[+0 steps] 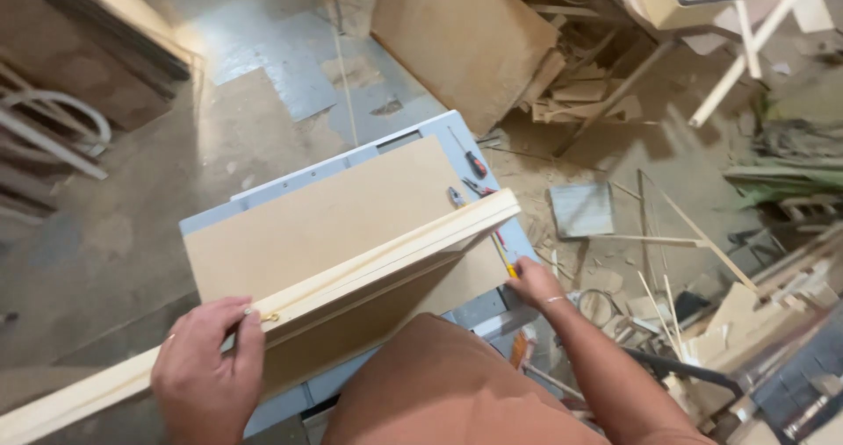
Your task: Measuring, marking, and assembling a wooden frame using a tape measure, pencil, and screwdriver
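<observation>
Overhead, a cluttered workshop floor [132, 234] spreads out, with a leaning brown board [465, 41] far off and wood offcuts [729, 322] heaped at the right. Nearer, a pale blue work table [413, 142] carries a large tan fibreboard panel [325, 226]. Across that panel, running from near left to far right, lies a long pale wooden moulding strip [386, 256], its near end jutting past the table. It looks light and stiff but thin enough to flex or snap, so it is probably best held at two well-spaced points. The left hand [208, 370] is closed around the strip near its near end, also pinching a small metal piece. The right hand [531, 280] rests at the panel's right edge, fingers on a yellow pencil-like tool [505, 259]; whether it grips it cannot be told. Small hand tools [470, 177] lie just beyond.
</observation>
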